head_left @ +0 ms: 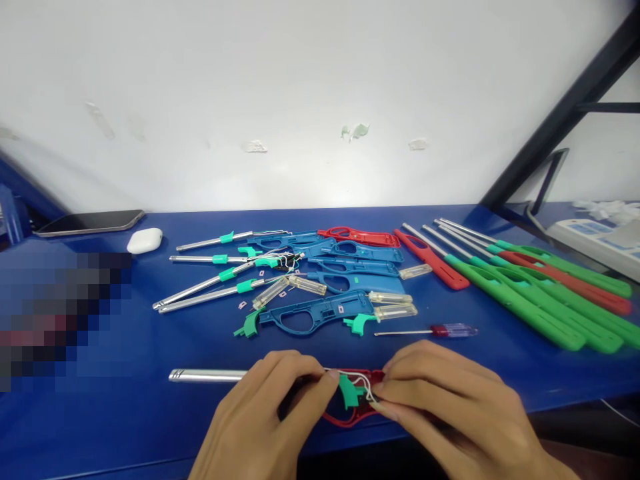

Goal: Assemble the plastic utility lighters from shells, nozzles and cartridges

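A red lighter shell (345,420) lies near the table's front edge, with a green trigger (350,392) and white wires (364,381) in it. A silver metal tube (207,375) sticks out to its left. My left hand (273,407) is closed around the tube end of the shell, thumb and fingertips beside the trigger. My right hand (445,400) pinches at the shell's right part, by the wire ends; its fingertips hide what lies between them.
Beyond my hands lie blue shells (315,313), silver tubes (210,287), clear tanks (395,311) and a screwdriver (453,331). Green lighters (520,303) are at the right. A white case (145,241) and a phone (93,223) rest at the back left.
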### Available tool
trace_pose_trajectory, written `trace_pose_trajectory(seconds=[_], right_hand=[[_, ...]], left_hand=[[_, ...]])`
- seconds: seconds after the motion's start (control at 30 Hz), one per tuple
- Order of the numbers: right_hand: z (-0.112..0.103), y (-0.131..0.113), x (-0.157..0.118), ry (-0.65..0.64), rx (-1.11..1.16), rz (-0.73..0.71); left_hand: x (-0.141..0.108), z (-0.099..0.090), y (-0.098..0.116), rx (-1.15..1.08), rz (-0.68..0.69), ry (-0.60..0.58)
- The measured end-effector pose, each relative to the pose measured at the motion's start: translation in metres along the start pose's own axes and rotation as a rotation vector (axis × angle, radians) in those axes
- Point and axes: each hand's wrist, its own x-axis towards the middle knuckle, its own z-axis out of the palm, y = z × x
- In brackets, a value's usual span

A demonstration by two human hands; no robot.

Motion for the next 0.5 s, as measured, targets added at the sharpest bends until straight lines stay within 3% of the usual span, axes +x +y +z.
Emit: trace_pose_trajectory(seconds=[0.17,0.5], right_hand=[[-0.0023,-0.0010,0.0007,-0.007,0.017,-0.011],[-0.0078,-0.0064,0.0077,0.007,-0.192,-0.077]], left_hand=[[0.0046,-0.0021,0.0041,0.024,0.011,-0.005],[-0.0007,-0.0079,0.0070,0.223,0.099,-0.036]])
